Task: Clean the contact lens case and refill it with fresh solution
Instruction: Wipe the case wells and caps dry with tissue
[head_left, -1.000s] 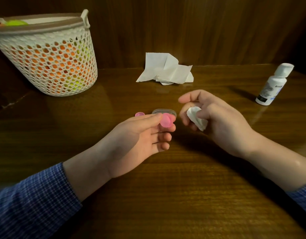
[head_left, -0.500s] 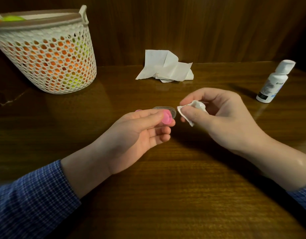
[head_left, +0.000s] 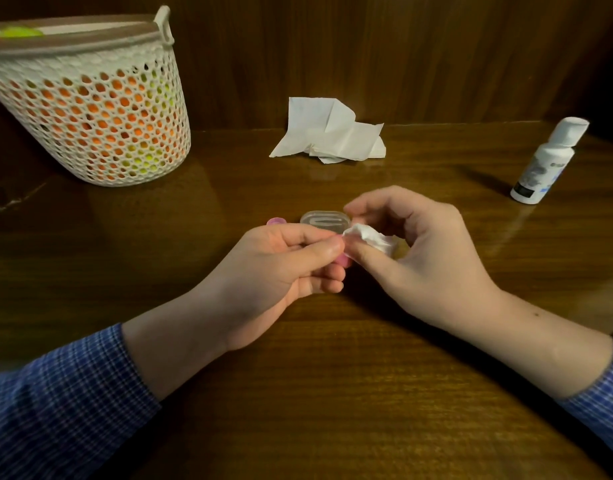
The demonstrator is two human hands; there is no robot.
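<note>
Left grip (head_left: 284, 268): you pinch the small pink round cap (head_left: 343, 260).
Right grip (head_left: 422, 258): you pinch the crumpled white tissue wad (head_left: 367, 237) against it.

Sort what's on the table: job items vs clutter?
In use: pink case part in left hand; tissue wad in right hand; pink cap; clear case; solution bottle.
Lying about: basket; crumpled tissue.

Both forearms reach in from the lower corners in blue checked sleeves, the hands meeting at centre. The left hand (head_left: 281, 268) has its fingers curled, thumb pressed toward the fingertips in a pinching grip. The right hand (head_left: 426, 258) arches over, thumb and forefinger seemingly pinched together, though its fingertips are partly hidden.
</note>
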